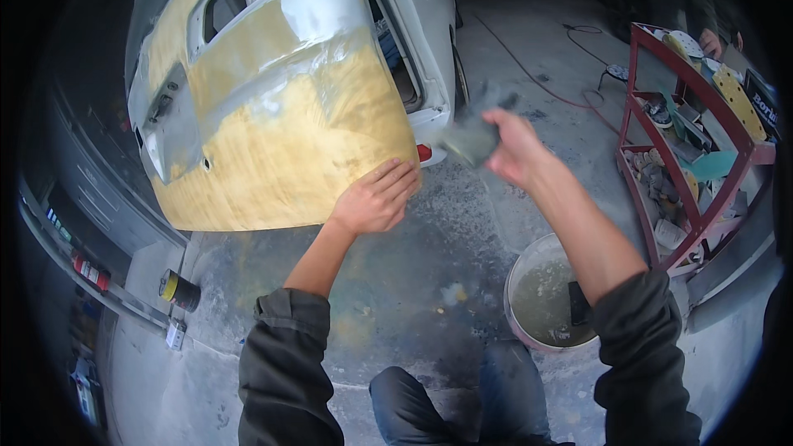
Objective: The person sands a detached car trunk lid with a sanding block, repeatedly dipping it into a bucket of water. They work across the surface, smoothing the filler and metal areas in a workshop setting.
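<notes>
Leaning above everything is the car door [273, 107], filler-yellow and bare grey. Below and right of it sits a bucket [519, 272] of cloudy water. At the door's lower corner the left hand [376, 198] rests flat, fingers spread, holding nothing. Right of that corner, the right hand [516, 149] pinches a blurred grey sanding sheet [472, 136]; it looks light, limp, probably wet and slippery, best gripped folded across its middle.

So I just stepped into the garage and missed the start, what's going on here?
A person crouches by a white car's rear panel coated in yellow filler. Their left hand rests flat on the panel's lower edge. Their right hand is raised beside it with a blurred grey sanding block in its grip. A white bucket of murky water stands on the concrete floor at their right.
</notes>
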Demonstrator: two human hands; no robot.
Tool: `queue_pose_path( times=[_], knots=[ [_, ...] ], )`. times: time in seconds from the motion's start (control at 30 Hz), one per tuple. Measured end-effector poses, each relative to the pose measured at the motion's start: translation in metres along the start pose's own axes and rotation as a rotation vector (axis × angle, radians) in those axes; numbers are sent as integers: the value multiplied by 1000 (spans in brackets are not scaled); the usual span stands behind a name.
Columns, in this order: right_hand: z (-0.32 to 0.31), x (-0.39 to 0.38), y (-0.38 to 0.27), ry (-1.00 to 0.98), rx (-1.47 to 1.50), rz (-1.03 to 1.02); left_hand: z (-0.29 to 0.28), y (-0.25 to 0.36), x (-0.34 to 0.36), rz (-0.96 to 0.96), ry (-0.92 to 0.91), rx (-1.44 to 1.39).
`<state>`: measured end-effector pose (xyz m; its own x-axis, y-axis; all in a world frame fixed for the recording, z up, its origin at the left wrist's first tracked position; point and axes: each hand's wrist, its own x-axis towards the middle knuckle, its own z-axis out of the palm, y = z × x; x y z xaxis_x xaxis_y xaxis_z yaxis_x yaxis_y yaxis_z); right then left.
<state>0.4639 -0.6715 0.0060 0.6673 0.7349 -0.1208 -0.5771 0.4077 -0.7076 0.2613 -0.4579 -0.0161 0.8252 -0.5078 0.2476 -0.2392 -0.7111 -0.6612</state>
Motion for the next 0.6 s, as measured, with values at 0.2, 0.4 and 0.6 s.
queue_pose_path(
  times=[0.2, 0.4, 0.6],
  knots=[
    [3, 20, -1, 45, -170, -59, -12, -3, -12, 61, -190, 42],
    [-232, 2, 106, 355, -1018, 180, -44, -58, -16, -126, -106, 126],
    [-334, -37, 170, 495, -948, 362, -34, -77, 16, -511, 159, 57]
  ],
)
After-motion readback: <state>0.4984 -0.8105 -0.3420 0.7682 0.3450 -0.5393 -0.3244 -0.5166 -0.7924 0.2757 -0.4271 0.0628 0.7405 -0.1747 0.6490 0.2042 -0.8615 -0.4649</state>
